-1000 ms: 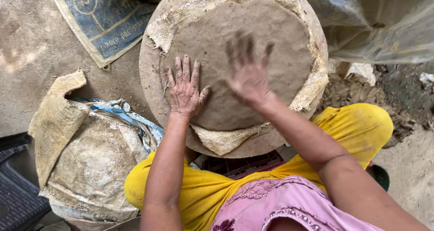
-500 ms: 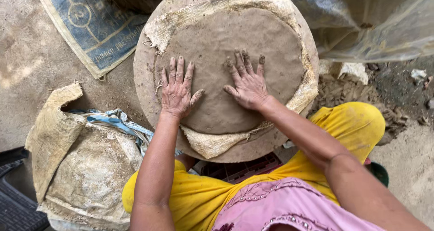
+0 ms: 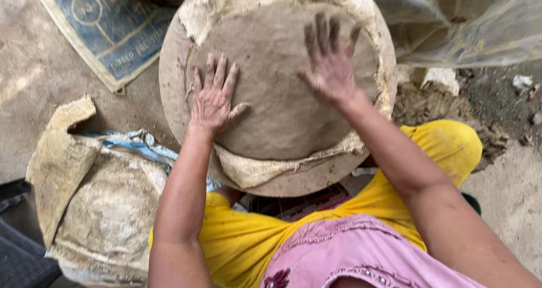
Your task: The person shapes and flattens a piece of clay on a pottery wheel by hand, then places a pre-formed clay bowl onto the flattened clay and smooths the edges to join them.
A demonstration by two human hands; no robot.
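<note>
A flat round slab of grey-brown clay (image 3: pixel 276 90) lies on a cloth (image 3: pixel 254 169) over a round board (image 3: pixel 175 102) in front of me. My left hand (image 3: pixel 213 96) rests flat on the slab's left edge, fingers spread. My right hand (image 3: pixel 330 62) is blurred over the slab's upper right, fingers apart and smeared with clay. Neither hand holds anything.
A dusty sack bundle (image 3: pixel 96 209) with a blue strip sits at the left. A blue printed mat (image 3: pixel 107 28) lies at the upper left. Clear plastic sheeting (image 3: pixel 468 23) hangs at the upper right, with loose clay lumps (image 3: pixel 440 102) below it. My yellow-clad knees are beneath the board.
My right hand has shifted up toward the slab's far right and is in motion again. The left hand stays flat on the left edge.
</note>
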